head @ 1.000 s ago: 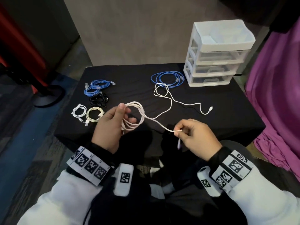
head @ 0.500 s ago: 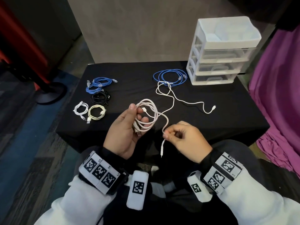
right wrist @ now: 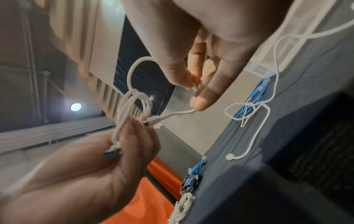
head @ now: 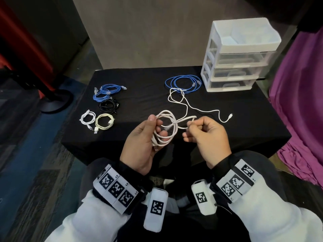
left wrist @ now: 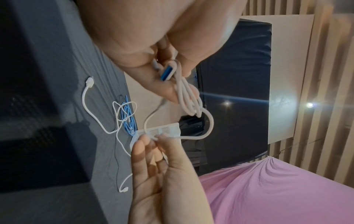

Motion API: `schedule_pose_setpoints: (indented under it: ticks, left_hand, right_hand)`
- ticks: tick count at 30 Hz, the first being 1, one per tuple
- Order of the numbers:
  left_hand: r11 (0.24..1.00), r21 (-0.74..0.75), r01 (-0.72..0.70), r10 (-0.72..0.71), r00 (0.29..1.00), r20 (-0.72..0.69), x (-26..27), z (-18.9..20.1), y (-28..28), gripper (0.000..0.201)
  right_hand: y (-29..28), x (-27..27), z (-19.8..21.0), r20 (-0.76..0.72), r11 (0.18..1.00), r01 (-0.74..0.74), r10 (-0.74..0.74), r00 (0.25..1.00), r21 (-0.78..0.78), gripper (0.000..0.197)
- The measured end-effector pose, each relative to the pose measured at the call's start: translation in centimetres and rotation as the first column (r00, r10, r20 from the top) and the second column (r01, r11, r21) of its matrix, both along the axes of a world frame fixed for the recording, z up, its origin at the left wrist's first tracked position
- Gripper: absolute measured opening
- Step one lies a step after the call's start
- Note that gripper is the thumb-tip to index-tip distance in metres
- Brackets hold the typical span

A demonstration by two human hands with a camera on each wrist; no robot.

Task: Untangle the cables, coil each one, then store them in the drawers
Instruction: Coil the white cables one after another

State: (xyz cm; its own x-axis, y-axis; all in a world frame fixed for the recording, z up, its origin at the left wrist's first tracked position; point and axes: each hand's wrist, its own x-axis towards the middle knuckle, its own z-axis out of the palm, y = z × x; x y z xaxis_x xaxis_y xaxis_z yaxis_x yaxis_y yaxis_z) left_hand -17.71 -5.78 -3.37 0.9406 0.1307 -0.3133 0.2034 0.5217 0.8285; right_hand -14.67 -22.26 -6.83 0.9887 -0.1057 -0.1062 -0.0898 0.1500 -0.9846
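Note:
My left hand (head: 150, 130) grips a coiled white USB cable (head: 166, 131) above the table's near edge, thumb on top of the loops; its blue-tipped plug (left wrist: 167, 73) lies against the palm. My right hand (head: 194, 127) pinches the cable's free end (right wrist: 191, 111) just right of the coil, and the end plug points into the loops. A thin white cable (head: 188, 106) lies loose on the black table (head: 244, 119), crossing a blue coil (head: 183, 82). The white drawer unit (head: 237, 56) stands at the back right, drawers closed.
Several coiled cables lie at the table's left: blue (head: 106, 92), black (head: 108, 105), white (head: 87, 117) and cream (head: 104, 122). A purple cloth (head: 300, 105) hangs to the right. A dark stand base (head: 56, 102) sits on the floor at left.
My right hand has moved up and left toward the coil, bringing the free end over to the loops. The straight run of cable between my hands has shortened into a small loop.

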Motion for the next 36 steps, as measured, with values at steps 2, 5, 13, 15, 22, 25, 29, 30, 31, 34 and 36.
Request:
schedule_pose_setpoints:
  ticks: [2, 5, 13, 15, 22, 25, 29, 30, 31, 34, 36]
  left_hand:
    - [0.999, 0.037, -0.007, 0.008, 1.000, -0.005, -0.1, -0.1, 0.0, 0.030]
    - [0.996, 0.071, -0.045, 0.045, 0.999, -0.005, -0.1, -0.3, -0.2, 0.030]
    - [0.992, 0.019, -0.122, 0.122, 0.992, 0.031, 0.6, -0.4, 0.2, 0.030]
    - [0.994, 0.015, -0.111, 0.110, 0.994, 0.020, 0.7, -0.4, 0.2, 0.029]
    - [1.000, 0.025, -0.003, 0.003, 1.000, -0.020, 0.3, -1.9, -0.8, 0.035]
    - [1.000, 0.011, 0.026, -0.025, 0.999, -0.032, -0.2, -2.0, -1.8, 0.038]
    - [1.000, -0.012, -0.010, 0.009, 0.999, -0.040, -0.4, -1.6, -2.1, 0.039]
    - [1.000, -0.020, -0.016, 0.015, 0.999, -0.050, -0.4, -1.5, -2.0, 0.039]
    - [1.000, -0.022, -0.022, 0.021, 0.998, -0.062, -0.4, -1.6, -1.7, 0.039]
    - [0.999, -0.002, -0.048, 0.048, 0.995, -0.082, -0.2, -2.0, -1.1, 0.036]
    - [0.995, 0.037, -0.095, 0.099, 0.991, -0.093, 0.1, -2.5, -0.6, 0.036]
  right_hand:
    - [-0.4, 0.1, -0.2, 0.005, 1.000, 0.010, -0.010, 1.000, -0.019, 0.026]
    - [-0.4, -0.2, -0.1, 0.018, 1.000, -0.028, 0.028, 0.999, -0.009, 0.035]
    - [-0.9, -1.5, -0.1, 0.004, 0.975, -0.221, 0.221, 0.975, 0.024, 0.020]
    - [-1.0, -1.7, -0.1, 0.006, 0.966, -0.259, 0.259, 0.966, 0.029, 0.016]
    - [0.2, -1.9, 1.0, -0.056, 0.906, -0.310, 0.339, 0.939, 0.288, 0.011]
    - [0.8, -1.9, 0.9, -0.103, 0.888, -0.324, 0.374, 0.922, 0.326, 0.017]
    - [0.8, -1.9, 0.4, -0.100, 0.922, -0.343, 0.364, 0.926, 0.180, 0.014]
    - [0.8, -2.0, 0.2, -0.087, 0.924, -0.356, 0.370, 0.925, 0.141, 0.012]
    - [0.9, -2.1, 0.3, -0.073, 0.922, -0.361, 0.373, 0.925, 0.139, 0.011]
    - [0.8, -2.6, 0.3, -0.059, 0.902, -0.410, 0.420, 0.906, 0.132, 0.009]
    - [0.4, -2.5, 0.2, -0.068, 0.874, -0.486, 0.485, 0.872, -0.013, 0.013]
